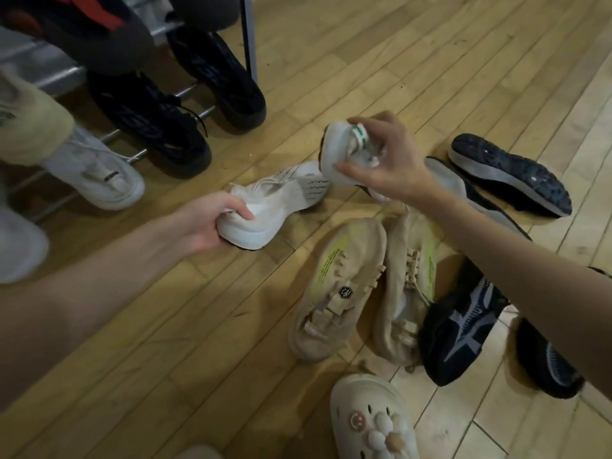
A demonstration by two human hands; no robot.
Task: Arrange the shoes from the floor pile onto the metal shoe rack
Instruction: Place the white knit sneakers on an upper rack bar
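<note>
Here, each hand grips one white, scuffed knit sneaker (278, 207).

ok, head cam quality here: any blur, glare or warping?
Head view: rack corner and left edge smeared; hands and white sneakers fairly sharp; glare on floor lower right; wide-angle bends the floorboards.

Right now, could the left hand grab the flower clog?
Probably not: the left hand is already holding a white sneaker, though nothing covers the flower clog.
</note>
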